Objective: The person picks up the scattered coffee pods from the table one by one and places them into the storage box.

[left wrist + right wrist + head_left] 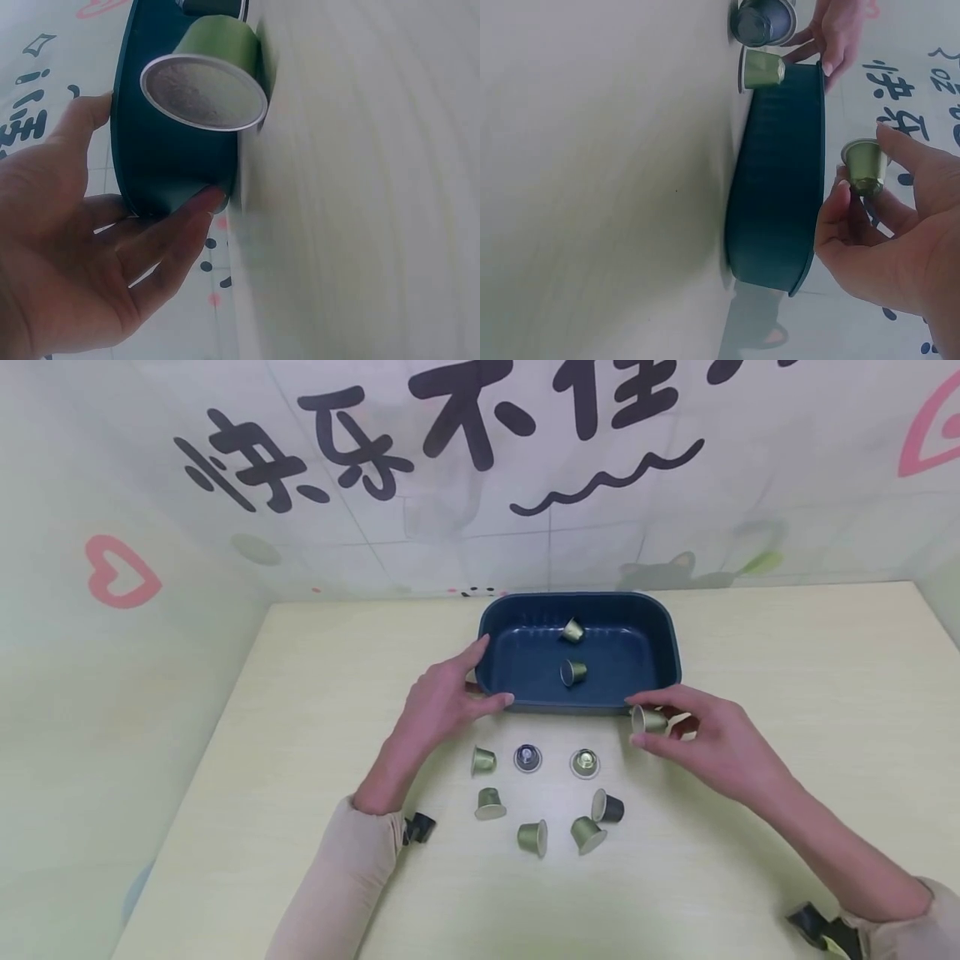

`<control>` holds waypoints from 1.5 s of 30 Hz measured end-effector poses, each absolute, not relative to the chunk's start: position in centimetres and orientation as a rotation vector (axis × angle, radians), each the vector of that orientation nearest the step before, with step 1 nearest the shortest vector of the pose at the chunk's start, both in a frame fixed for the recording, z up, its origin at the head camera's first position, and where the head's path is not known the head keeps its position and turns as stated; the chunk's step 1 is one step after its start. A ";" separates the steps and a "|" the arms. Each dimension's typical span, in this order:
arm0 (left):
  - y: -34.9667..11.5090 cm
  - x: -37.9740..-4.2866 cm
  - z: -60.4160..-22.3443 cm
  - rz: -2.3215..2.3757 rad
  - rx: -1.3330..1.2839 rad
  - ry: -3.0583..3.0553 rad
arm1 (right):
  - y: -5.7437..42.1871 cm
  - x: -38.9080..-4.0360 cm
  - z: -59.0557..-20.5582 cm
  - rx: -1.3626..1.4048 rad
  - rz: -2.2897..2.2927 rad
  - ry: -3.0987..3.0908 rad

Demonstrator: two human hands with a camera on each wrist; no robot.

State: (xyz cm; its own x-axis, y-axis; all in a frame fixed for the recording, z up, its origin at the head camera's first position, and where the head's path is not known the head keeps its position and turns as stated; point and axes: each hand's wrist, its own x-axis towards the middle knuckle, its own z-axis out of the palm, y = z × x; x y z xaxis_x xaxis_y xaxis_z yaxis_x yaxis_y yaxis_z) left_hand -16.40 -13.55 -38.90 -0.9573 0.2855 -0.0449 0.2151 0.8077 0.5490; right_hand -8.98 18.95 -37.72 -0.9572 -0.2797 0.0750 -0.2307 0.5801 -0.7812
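In the head view a dark blue dish (517,703) stands toward the table's back edge. My left hand (442,697) holds its left end, thumb at the front corner and fingers along the side. My right hand (708,727) pinches a green coffee capsule (649,721) between thumb and fingers, close by the dish's front right corner. The right wrist view shows this capsule raised beside the rim. Two more capsules, a pale one (573,631) and a green one (573,672), lie inside the dish.
Several capsules are spread in front of the dish: a purple one (527,757), a dark one (608,807) and green ones, such as the green capsule (491,804) near my left forearm. A wall with large black lettering (465,410) rises behind the table (810,693).
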 end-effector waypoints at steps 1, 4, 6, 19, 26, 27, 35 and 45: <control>-13.5 -16.4 -38.9 0.850 0.401 2.867 | 18.9 -9.1 -37.6 -0.446 -1.348 2.743; -13.5 -16.5 -38.9 0.852 0.407 2.872 | 18.8 -9.7 -37.4 -0.452 -1.355 2.746; -13.5 -16.5 -38.9 0.858 0.409 2.870 | 18.7 -10.1 -37.3 -0.447 -1.351 2.754; -13.5 -16.6 -39.2 0.865 0.423 2.874 | 18.4 -12.3 -36.8 -0.363 -1.384 2.763; -13.5 -16.5 -39.2 0.872 0.406 2.865 | 18.1 -13.2 -36.9 -0.353 -1.368 2.774; -13.5 -16.5 -39.2 0.873 0.400 2.863 | 18.1 -13.3 -36.9 -0.355 -1.364 2.778; -13.5 -16.5 -39.2 0.873 0.399 2.849 | 17.9 -14.2 -37.0 -0.365 -1.308 2.789; -13.5 -16.5 -39.2 0.879 0.401 2.846 | 17.1 -15.4 -36.9 -0.309 -1.270 2.792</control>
State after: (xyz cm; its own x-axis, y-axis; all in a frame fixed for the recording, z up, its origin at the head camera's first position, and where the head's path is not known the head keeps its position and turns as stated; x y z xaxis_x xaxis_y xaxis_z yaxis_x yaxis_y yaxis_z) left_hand -16.49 -13.53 -39.24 -0.9554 0.2908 -0.0505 0.2117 0.7943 0.5694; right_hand -15.42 17.12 -36.87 -0.9782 -0.2058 0.0295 -0.1574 0.6405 -0.7516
